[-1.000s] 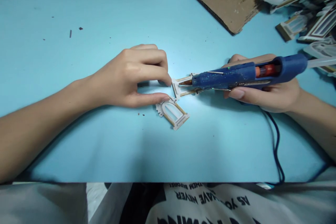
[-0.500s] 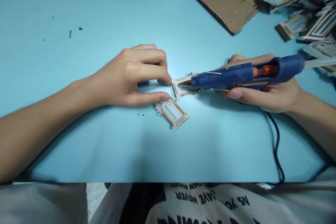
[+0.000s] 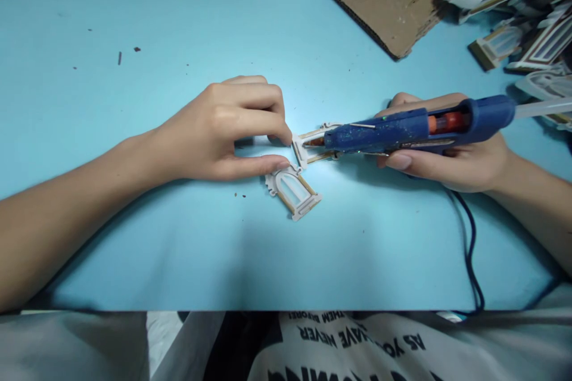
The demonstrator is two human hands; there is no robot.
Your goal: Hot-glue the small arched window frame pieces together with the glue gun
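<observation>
Glue stick [image 3: 544,107] cut off (right edge).

Pale T-shirt [image 3: 357,348] on wearer's chest: black capitals [image 3: 361,339], upside down from head camera. Reading order: "AS YO…" (rest lost in fold), "HAVE NEVER", "THEM BEFORE". Larger lettering [image 3: 339,375] along bottom edge cropped, unreadable.

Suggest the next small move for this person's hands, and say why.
Probably squeeze a small bead of glue from the hot glue gun in the right hand: its nozzle sits right at the small white-and-wood frame piece, which the left hand's fingertips appear to steady.
</observation>
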